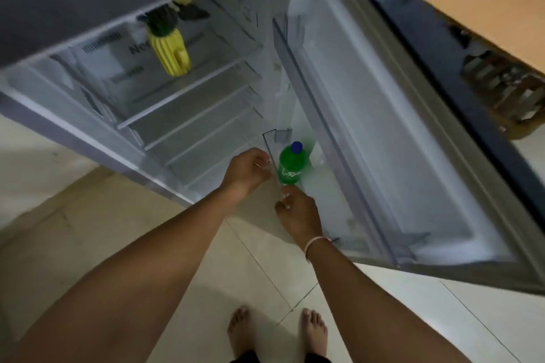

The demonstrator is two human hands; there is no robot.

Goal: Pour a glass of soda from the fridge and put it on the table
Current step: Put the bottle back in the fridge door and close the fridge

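Note:
A green soda bottle (290, 166) with a blue cap stands upright in the lowest clear shelf of the open fridge door (383, 132). My left hand (247, 171) is just left of that shelf's clear wall, fingers loosely curled, holding nothing. My right hand (298, 215) is right below the bottle, its fingertips at the shelf's front edge near the bottle's base, with nothing in its grasp. No glass is in view.
The fridge (177, 91) stands open with bare glass shelves. A yellow pineapple-shaped jug (169, 47) sits on an upper shelf. A brown table (483, 0) with a blue item is behind the door at top right. My bare feet (277, 330) stand on pale floor tiles.

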